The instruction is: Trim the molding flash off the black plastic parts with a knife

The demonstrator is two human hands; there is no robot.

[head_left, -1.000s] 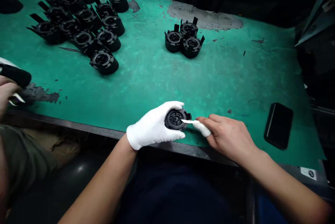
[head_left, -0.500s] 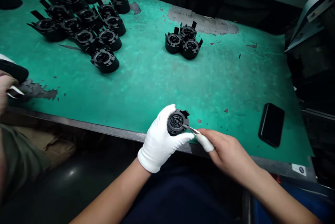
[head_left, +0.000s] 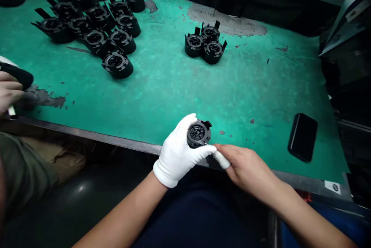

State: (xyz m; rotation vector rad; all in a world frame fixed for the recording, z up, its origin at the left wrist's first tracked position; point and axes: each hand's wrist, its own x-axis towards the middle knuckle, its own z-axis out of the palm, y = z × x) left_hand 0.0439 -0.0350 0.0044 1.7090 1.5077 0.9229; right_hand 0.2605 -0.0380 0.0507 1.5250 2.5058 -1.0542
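My left hand (head_left: pixel 180 151), in a white glove, is closed around a round black plastic housing (head_left: pixel 198 132) near the table's front edge. The housing's ribbed face points up at me, and a tab sticks out at its upper right. My right hand (head_left: pixel 242 163), bare except for a white cover on the thumb, pinches a slim metal tool (head_left: pixel 206 144) that looks like a small knife. Its tip lies at the housing's lower right rim, close to my gloved thumb; most of the tool is hidden by my fingers.
Three similar black housings (head_left: pixel 213 51) stand together on the green table mat (head_left: pixel 162 89). Several more (head_left: pixel 117 63) are grouped at the back left. A black phone (head_left: pixel 302 137) lies on the right. At the left edge, a co-worker's hand (head_left: pixel 10 91) is beside another black part.
The knife's tip has moved from the middle of the housing's face down to its lower rim. My right hand has shifted slightly left. The co-worker's hand has moved too.
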